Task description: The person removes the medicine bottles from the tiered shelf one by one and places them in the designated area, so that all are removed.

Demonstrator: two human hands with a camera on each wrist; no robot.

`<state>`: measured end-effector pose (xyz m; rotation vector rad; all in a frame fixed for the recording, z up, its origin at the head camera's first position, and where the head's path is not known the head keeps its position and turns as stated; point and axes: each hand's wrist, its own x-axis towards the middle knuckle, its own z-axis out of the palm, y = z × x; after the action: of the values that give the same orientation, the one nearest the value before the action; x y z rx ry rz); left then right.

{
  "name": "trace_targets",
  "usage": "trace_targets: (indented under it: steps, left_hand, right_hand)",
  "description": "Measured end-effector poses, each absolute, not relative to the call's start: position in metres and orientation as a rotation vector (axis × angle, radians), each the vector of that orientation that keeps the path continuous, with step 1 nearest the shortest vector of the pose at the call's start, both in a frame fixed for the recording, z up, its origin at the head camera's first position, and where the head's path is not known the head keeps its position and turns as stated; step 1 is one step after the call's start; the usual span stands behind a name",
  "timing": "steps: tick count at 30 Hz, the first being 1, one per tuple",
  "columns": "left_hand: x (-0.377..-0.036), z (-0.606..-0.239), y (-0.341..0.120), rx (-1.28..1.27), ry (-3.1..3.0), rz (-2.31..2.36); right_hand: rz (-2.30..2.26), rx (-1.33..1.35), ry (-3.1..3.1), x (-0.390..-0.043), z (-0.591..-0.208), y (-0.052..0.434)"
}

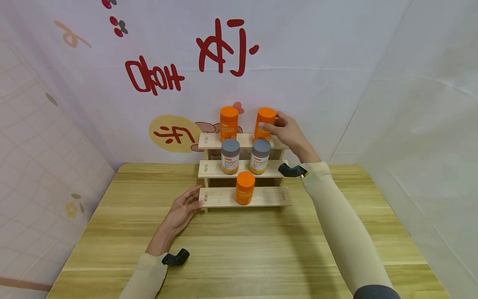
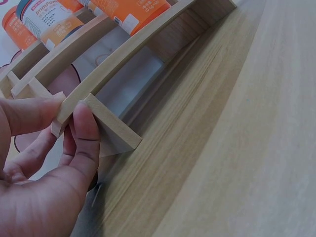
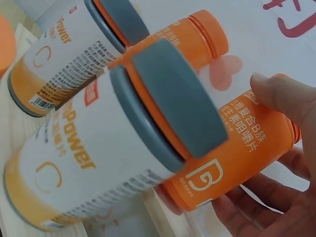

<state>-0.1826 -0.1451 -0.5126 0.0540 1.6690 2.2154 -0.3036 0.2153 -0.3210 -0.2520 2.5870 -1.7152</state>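
Observation:
A three-step wooden rack (image 1: 218,197) stands on the table. My left hand (image 1: 184,209) pinches the left end of its lowest board, thumb on top and fingers beneath in the left wrist view. On the top step, at the right, my right hand (image 1: 289,132) grips an orange supplement bottle (image 3: 237,143), thumb on the near side and fingers around the back. Another orange bottle (image 1: 229,124) stands at the top left. Two grey-capped white bottles, a left one (image 1: 230,157) and a right one (image 1: 259,157), occupy the middle step. An orange bottle (image 1: 245,189) stands on the lowest board.
The wooden table (image 1: 246,253) extends in front of and beside the rack. Close behind it hangs a pale cloth backdrop (image 1: 306,70) with red characters and cartoon prints. More pale cloth (image 1: 429,137) borders the right side.

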Motion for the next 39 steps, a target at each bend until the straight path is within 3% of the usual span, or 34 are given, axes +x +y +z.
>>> trace_targets:
  steps: [26,39]
  left_hand:
    - [-0.194,-0.510,-0.139,0.132,1.670,2.211]
    - [-0.187,-0.515,-0.145,0.087,1.673,2.198]
  right_hand:
    - [-1.940,-0.150,2.624,-0.260,-0.317,0.283]
    - [-1.938,-0.116,2.655,-0.235,-0.345,0.305]
